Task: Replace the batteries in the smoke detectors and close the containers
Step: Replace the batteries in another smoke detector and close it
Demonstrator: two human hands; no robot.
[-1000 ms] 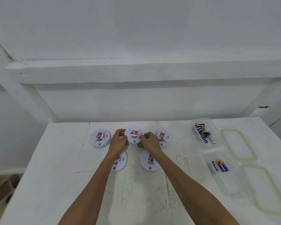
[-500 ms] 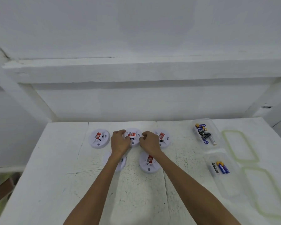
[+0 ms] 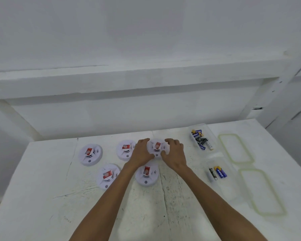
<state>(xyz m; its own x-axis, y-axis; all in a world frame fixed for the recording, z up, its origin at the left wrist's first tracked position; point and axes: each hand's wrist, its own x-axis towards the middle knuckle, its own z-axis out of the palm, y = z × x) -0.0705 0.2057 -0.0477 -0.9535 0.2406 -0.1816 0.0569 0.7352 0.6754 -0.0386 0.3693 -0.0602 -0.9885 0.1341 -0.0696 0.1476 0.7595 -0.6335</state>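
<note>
A person's left hand (image 3: 140, 152) and right hand (image 3: 174, 152) are both gripping a round white plastic smoke detector (image 3: 157, 147) with a red label, at the right end of the back row on a scuffed white painted table (image 3: 42, 188). The fingers of each hand are curling over the detector's far rim from either side, and the thumbs are pressing at its near edge. It is not possible to tell whether it is resting on the table or being lifted slightly. Four matching detectors are lying face up around it: a back-middle detector (image 3: 125, 149) just beside the left hand, a far-left detector (image 3: 90, 154) standing apart, a front-left detector (image 3: 108, 175), and a front-middle detector (image 3: 146, 173) sitting just beside the left wrist. To the right, a far clear plastic container (image 3: 210, 134) is sitting open and holding a jumble of mixed batteries (image 3: 200, 139). Nearer the person, a near clear plastic container (image 3: 228, 188) is also sitting open, holding three batteries (image 3: 217, 173) side by side. Further right, a far clear lid (image 3: 235, 148) and a near clear lid (image 3: 261, 192), each edged with a pale green seal, are lying flat on the table.
</note>
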